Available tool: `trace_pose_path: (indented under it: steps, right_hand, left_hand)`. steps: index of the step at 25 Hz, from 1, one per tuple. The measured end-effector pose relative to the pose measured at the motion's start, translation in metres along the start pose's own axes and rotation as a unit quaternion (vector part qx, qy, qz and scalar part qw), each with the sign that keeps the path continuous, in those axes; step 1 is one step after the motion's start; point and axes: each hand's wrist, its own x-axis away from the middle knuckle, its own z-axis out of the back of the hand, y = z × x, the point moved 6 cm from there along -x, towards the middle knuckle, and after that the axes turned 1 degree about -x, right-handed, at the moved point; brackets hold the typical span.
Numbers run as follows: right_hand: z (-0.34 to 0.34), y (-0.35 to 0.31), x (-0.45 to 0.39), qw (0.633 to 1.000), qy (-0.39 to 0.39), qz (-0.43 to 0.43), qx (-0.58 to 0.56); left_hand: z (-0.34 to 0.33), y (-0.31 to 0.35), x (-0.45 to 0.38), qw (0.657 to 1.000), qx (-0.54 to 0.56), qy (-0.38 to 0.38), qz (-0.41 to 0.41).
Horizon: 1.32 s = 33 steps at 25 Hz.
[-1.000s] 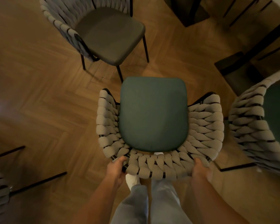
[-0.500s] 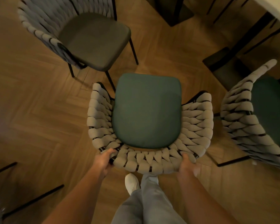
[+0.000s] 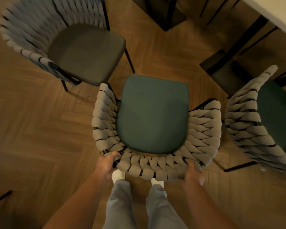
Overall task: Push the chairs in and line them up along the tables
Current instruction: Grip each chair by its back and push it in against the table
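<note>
A person stands over a green-seated chair (image 3: 153, 114) with a thick woven rope back, which stands on the herringbone wood floor (image 3: 31, 129) between two similar chairs. The left hand (image 3: 108, 163) grips the rear left curve of the rope back, its fingers (image 3: 113, 155) curled over the dark frame. The right hand (image 3: 192, 173) holds the rear right curve, fingers wrapped under the rope where they cannot be seen. Grey trouser legs (image 3: 122, 204) and white shoe tips (image 3: 117, 175) show just behind the chair back. A grey-seated chair (image 3: 87, 53) stands at the far left, its front leg near the green seat's front left corner. A second green-seated chair (image 3: 248, 119) sits just beside on the right, angled toward the bench (image 3: 281, 19), whose pale edge crosses the far right corner above dark legs. The held chair is well apart from that bench edge.
</note>
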Motion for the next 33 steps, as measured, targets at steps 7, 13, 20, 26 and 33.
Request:
trace_pose_path:
  steps: [7,13,20,26,33]
  right_hand:
    - [-0.049,-0.049,0.092,0.997,0.041,0.003,-0.059]
    - [-0.085,-0.053,0.095,0.988,0.057,-0.042,-0.137]
    - [-0.124,-0.084,0.092,0.973,0.067,-0.082,-0.207]
    - [-0.141,-0.123,0.075,0.967,0.064,-0.097,-0.227]
    - [-0.163,-0.158,0.061,0.958,0.075,-0.123,-0.247]
  left_hand:
    - [-0.008,0.088,-0.040,0.995,-0.087,-0.038,0.007]
    - [-0.027,0.155,-0.076,0.985,-0.166,-0.052,-0.006]
    - [-0.070,0.223,-0.114,0.976,-0.213,-0.046,-0.019]
    - [-0.120,0.268,-0.140,0.968,-0.245,-0.050,-0.028]
    - [-0.180,0.315,-0.146,0.957,-0.273,-0.087,-0.048]
